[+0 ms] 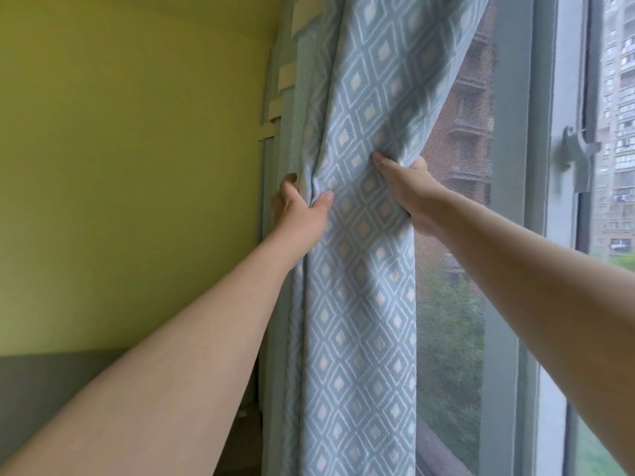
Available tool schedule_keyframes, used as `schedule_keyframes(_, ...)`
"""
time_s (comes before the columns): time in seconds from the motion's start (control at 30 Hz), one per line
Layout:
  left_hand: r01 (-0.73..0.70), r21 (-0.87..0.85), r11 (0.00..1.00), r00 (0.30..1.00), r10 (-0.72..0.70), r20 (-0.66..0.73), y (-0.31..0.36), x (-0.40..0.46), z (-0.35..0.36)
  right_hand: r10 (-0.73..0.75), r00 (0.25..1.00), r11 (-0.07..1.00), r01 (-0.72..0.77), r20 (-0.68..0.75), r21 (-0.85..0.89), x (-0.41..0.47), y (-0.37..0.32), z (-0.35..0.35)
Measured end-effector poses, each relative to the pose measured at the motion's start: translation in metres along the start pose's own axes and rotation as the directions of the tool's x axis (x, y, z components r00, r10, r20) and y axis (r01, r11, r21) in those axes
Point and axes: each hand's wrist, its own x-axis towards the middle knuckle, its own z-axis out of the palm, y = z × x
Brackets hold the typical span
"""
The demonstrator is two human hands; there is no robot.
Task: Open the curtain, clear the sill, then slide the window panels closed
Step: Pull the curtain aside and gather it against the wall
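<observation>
A light blue curtain (360,269) with a white diamond pattern hangs bunched at the left side of the window. My left hand (302,207) grips its left folds, thumb on the front of the cloth. My right hand (409,187) clutches the curtain's right edge, fingers wrapped behind the fabric. Right of the curtain an insect screen panel (453,201) shows in its grey-blue frame (512,166). Further right is a glass window panel (618,166) with a latch handle (577,156). The sill is hidden below the frame.
A yellow-green wall (137,166) fills the left side, with a grey band (51,383) low down. Tape strips (287,82) sit along the curtain's left edge. Apartment blocks and greenery lie outside.
</observation>
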Motion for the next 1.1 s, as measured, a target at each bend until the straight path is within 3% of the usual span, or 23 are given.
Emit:
schedule_keyframes(0.17,0.124,-0.201,0.972,0.981,-0.090,0.171,-0.037,0.047,0.008,0.012,1.000,1.000,-0.012,-0.018,-0.001,0.042,0.028,0.020)
schedule_keyframes(0.37,0.027,-0.201,0.979,0.992,-0.001,0.128,-0.083,0.093,0.008,0.076,0.997,0.997,-0.076,0.017,-0.006,0.081,0.060,0.050)
schedule_keyframes(0.63,-0.038,-0.195,0.980,0.991,0.062,0.119,-0.138,0.150,0.002,0.066,0.997,0.998,-0.066,-0.037,-0.016,0.125,0.099,0.096)
schedule_keyframes(1.1,0.002,-0.188,0.982,0.990,0.024,0.137,-0.209,0.233,0.025,0.038,0.999,0.999,-0.037,0.031,-0.038,0.221,0.170,0.133)
